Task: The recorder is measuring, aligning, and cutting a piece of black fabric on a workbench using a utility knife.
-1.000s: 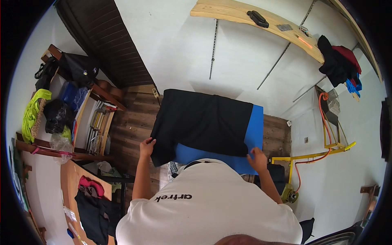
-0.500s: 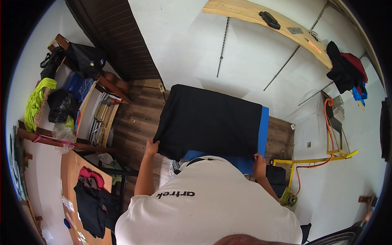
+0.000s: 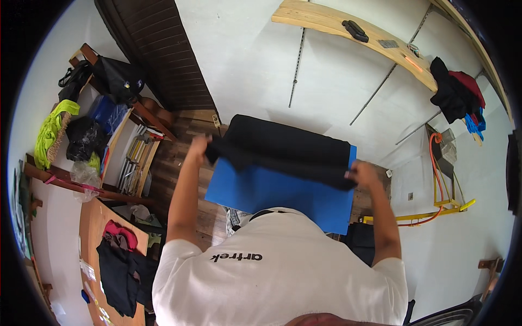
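A black cloth (image 3: 293,139) lies over the far part of a blue tabletop (image 3: 272,188). My left hand (image 3: 200,148) grips its near left corner, lifted at the table's left side. With my right hand (image 3: 362,175) I pinch the near right corner, above the table's right edge. Between the hands the near edge hangs raised and sags a little, slightly blurred by motion. The near half of the blue surface shows bare beneath it.
A wooden shelf (image 3: 337,26) with a black case (image 3: 355,31) runs along the far wall. At left are a rack with bags and a wooden table (image 3: 142,239) with dark clothes (image 3: 117,271). A yellow metal frame (image 3: 446,205) with an orange hose stands at right.
Both hands have moved up and away from me, carrying the cloth's near edge with them. The cloth's near part has come off the blue surface, baring it.
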### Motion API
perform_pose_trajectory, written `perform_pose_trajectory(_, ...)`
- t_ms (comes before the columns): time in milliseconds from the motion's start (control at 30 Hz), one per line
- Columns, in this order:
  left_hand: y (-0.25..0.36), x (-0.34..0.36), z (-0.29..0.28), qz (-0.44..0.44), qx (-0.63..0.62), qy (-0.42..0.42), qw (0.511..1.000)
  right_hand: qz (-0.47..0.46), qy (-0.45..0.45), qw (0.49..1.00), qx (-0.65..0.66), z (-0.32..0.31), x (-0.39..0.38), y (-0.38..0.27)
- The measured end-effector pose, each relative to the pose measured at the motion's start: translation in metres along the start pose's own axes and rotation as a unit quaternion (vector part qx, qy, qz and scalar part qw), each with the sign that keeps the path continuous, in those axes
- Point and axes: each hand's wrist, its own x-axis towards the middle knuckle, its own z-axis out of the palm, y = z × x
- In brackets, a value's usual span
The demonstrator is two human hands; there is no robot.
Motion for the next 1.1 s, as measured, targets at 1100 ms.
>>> perform_pose_trajectory(1100,-0.190,-0.145,-0.063,0.117,0.297,-0.011,0.947,0.123,0.087,0.988,0.043,0.209,-0.188,-0.018)
